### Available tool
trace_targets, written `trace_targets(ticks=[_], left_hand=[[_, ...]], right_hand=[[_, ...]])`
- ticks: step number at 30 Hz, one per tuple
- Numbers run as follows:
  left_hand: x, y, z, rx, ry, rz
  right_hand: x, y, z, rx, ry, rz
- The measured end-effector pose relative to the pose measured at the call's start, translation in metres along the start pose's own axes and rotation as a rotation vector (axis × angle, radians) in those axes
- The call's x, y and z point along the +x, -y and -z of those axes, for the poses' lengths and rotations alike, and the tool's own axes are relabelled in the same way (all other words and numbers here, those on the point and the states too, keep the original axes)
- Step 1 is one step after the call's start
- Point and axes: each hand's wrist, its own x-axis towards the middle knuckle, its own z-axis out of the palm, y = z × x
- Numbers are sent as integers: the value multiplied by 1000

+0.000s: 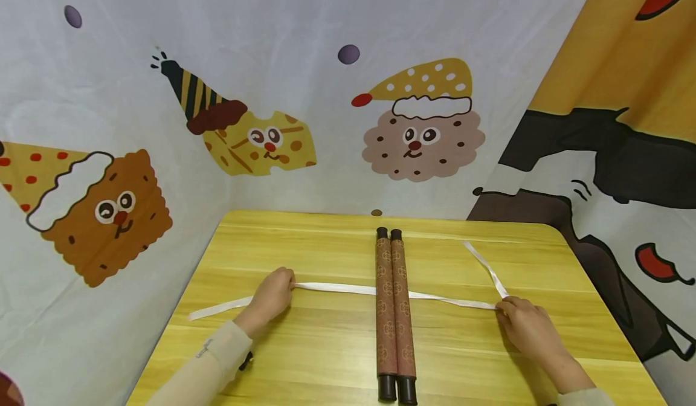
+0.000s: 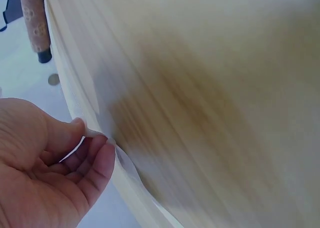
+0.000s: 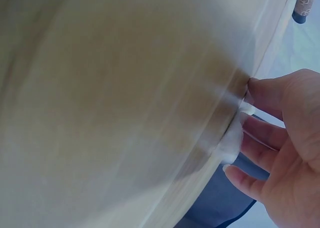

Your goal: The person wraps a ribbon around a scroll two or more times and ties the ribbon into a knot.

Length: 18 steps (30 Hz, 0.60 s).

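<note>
Two brown patterned scroll rolls (image 1: pixel 385 309) with black end caps lie side by side down the table. A white ribbon (image 1: pixel 339 288) runs crosswise beneath them and out on both sides. To their left, my left hand (image 1: pixel 272 294) pinches the ribbon between thumb and fingers, and its loose end trails leftward. On the other side my right hand (image 1: pixel 528 326) grips the ribbon, whose free end slants up toward the back. In the left wrist view the thumb and fingertips (image 2: pixel 105 155) meet on the ribbon. The right wrist view shows the white ribbon (image 3: pixel 231 144) at the fingers.
The wood-grain table (image 1: pixel 304 357) has rounded back corners. Behind it and along the sides hangs a white cloth (image 1: pixel 304 19) printed with cartoon figures. A yellow and black printed part (image 1: pixel 609 92) hangs at the right.
</note>
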Motion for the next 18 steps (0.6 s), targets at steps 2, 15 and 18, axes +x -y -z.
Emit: trace_targets(ticks=[2,15,18], left_hand=[[-1,4,2,1,-11,16],[-6,25,13,6,-29,101],[-7,27,14,13,-25,112]], right_hand=[[-1,-1,1,-10,9,-15],[-2,-4,6,-31,-13,-51],[-3,-6,7,-37,-16,-72]])
